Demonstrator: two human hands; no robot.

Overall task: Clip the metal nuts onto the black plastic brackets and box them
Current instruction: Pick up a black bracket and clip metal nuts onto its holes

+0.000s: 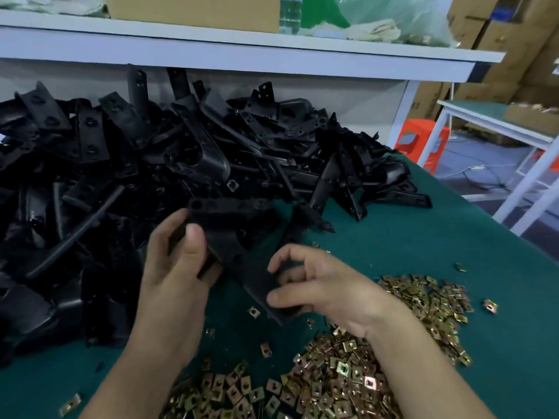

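A black plastic bracket (242, 261) is held above the green table (438, 267) between both hands. My left hand (178, 261) grips its upper part, thumb on top. My right hand (320, 285) pinches its lower end between thumb and fingers. Whether a nut sits under those fingers is hidden. A big heap of black brackets (151, 164) fills the left and back of the table. Several brass-coloured metal nuts (348, 373) lie in a loose pile at the front right, under my right wrist.
A white shelf (242, 52) runs over the back of the table with a cardboard box (193, 7), a water bottle (290, 13) and plastic bags. To the right stand an orange stool (420, 140), another white-framed table (484, 116) and stacked cartons (514, 31).
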